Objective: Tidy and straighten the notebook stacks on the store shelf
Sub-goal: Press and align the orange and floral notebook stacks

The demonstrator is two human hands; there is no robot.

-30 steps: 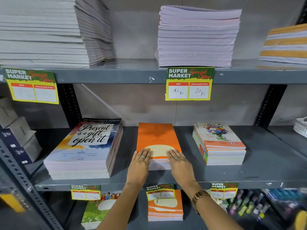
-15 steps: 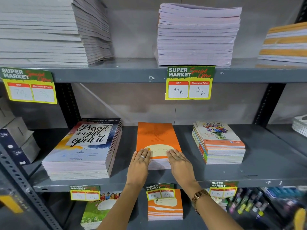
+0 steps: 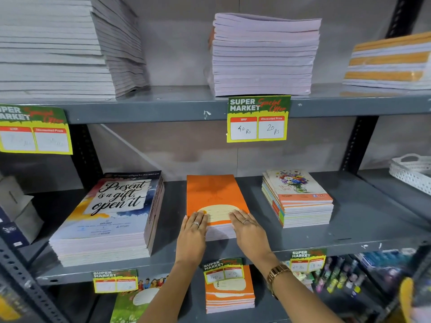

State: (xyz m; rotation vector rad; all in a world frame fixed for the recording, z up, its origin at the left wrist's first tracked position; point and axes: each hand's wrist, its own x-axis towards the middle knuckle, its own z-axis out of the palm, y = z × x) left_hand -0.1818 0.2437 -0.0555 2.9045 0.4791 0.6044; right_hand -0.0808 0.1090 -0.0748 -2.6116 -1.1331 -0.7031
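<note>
A low stack of orange notebooks (image 3: 213,192) lies in the middle of the grey middle shelf (image 3: 363,220). My left hand (image 3: 192,234) lies flat on its front left corner, palm against the front edge. My right hand (image 3: 250,231), with a ring and a gold watch, presses the front right corner the same way. To the left sits a larger stack with a "Present is a gift, open it" cover (image 3: 109,217). On the right is a stack with a flower cover (image 3: 297,197), its edges slightly uneven.
The upper shelf holds a tall grey stack (image 3: 58,47), a lilac stack (image 3: 263,54) and an orange-striped stack (image 3: 391,64). Price tags (image 3: 257,118) hang from the shelf edges. A white basket (image 3: 412,171) stands at the far right. More orange notebooks (image 3: 229,297) lie on the shelf below.
Both hands stay on the front edge of the orange stack. Only the view has shifted a little.
</note>
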